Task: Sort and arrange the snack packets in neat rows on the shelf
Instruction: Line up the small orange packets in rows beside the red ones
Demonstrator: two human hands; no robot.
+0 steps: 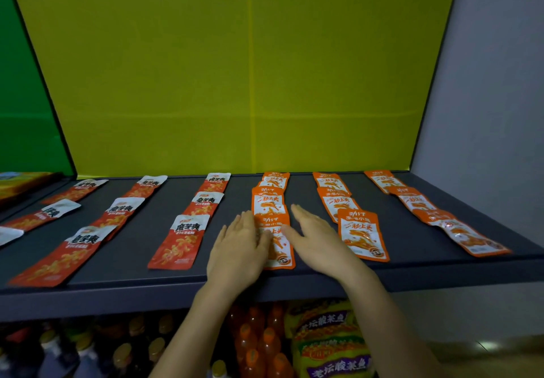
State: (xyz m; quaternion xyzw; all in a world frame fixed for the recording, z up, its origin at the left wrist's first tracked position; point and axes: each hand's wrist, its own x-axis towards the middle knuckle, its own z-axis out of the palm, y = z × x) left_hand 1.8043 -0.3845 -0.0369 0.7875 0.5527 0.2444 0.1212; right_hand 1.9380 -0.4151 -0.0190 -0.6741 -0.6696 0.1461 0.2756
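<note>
Snack packets (pixel 179 242) seemed mid-squaring: left grip (pixel 238 248) and right grip (pixel 318 239), both flat-fingered and holding nothing, flanked the front orange packet (pixel 282 260), which likely needed an inward nudge.

Seen from one wide-angle camera worn on the person's head, the dark shelf (pixel 132 245) is faced square-on from close in, the view tilted slightly down across its top. The yellow-green back panel (pixel 235 68) fills the upper half (its side edges splay outward), and bottles (pixel 259 342) on a lower tier show beneath.
</note>
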